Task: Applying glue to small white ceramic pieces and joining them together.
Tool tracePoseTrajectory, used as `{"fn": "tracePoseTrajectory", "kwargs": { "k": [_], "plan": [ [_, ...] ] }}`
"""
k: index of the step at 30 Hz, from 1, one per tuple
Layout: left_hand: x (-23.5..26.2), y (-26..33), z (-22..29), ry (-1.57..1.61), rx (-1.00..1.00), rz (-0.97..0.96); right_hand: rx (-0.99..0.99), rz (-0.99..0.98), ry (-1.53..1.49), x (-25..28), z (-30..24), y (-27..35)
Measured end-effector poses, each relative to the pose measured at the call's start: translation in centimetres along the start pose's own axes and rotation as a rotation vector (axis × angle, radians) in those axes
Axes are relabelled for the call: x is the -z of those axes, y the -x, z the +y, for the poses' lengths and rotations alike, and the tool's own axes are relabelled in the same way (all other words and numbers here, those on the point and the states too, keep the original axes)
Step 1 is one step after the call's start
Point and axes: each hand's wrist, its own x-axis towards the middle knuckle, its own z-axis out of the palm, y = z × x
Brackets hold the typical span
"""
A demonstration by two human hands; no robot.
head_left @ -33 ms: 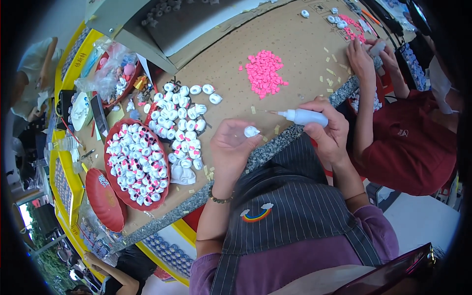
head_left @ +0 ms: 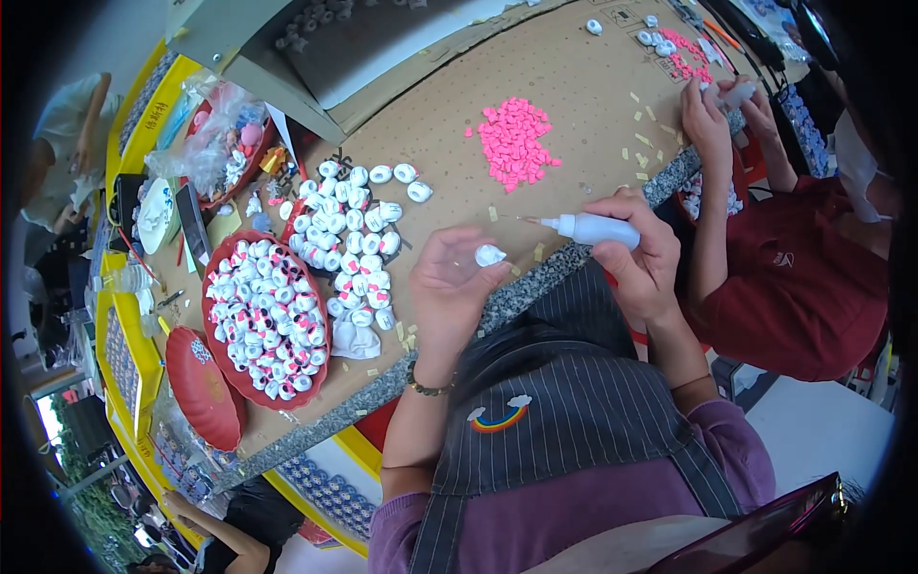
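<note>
Between the thumb and fingers of my left hand (head_left: 449, 279) is a small white rounded figurine piece (head_left: 490, 255), close to the table's front edge. My right hand (head_left: 643, 253) is wrapped round a white squeeze bottle (head_left: 601, 230) with a thin needle tip, held on its side. The tip points left, a little above and to the right of the white piece and apart from it. Beyond both hands lies a heap of small bright pink pieces (head_left: 516, 143). Left of my left hand, several white figurine pieces (head_left: 354, 225) stand grouped on the brown board.
A red oval basket (head_left: 323, 349) holds many white, pink and black pieces. Beside it leans a red dish (head_left: 206, 407). A grey metal box (head_left: 287, 96) stands at the back. On the right, a co-worker in a dark red shirt (head_left: 794, 277) works near another pink heap (head_left: 690, 59).
My hands and what they hold stay almost in place; the bottle has shifted very slightly. The co-worker's hands at the right have moved a little.
</note>
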Motion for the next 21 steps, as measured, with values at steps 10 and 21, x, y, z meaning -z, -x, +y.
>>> {"fn": "tracePoseTrajectory", "kwargs": {
  "k": [10, 21],
  "plan": [
    [-0.1, 0.1, 0.0, 0.164, 0.062, 0.004, 0.36, -0.024, 0.276, -0.4, -1.4, -0.4],
    [-0.4, 0.2, -0.4, 0.107, -0.004, 0.048, 0.472, -0.041, 0.289, -1.5, -1.5, -0.8]
  ]
}}
